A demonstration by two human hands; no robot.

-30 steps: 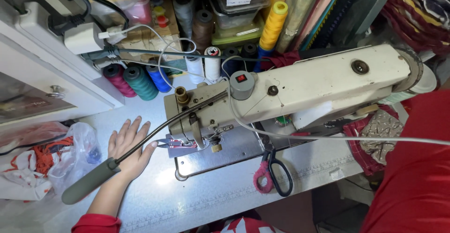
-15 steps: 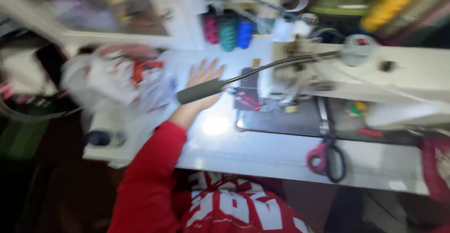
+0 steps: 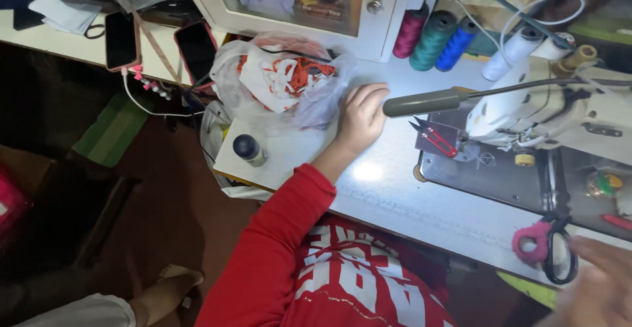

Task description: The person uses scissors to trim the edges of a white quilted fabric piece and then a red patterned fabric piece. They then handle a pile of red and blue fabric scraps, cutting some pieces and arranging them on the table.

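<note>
The left hand [image 3: 361, 118], in a red sleeve, rests on the white table [image 3: 395, 195] with its fingers curled closed around the edge of a clear plastic bag [image 3: 283, 80]. The bag lies at the table's left end, below a white cabinet door, and holds white and orange-red scraps. A small dark-capped bottle [image 3: 249, 149] stands near the table's corner, just beside the bag. The right hand [image 3: 596, 287] shows blurred at the lower right edge, close to the pink-handled scissors [image 3: 546, 248]; I cannot tell whether it is open or closed. A white sewing machine [image 3: 546, 106] sits to the right, with red thread snips [image 3: 434, 137] on its metal plate and thread spools [image 3: 434, 37] behind.
</note>
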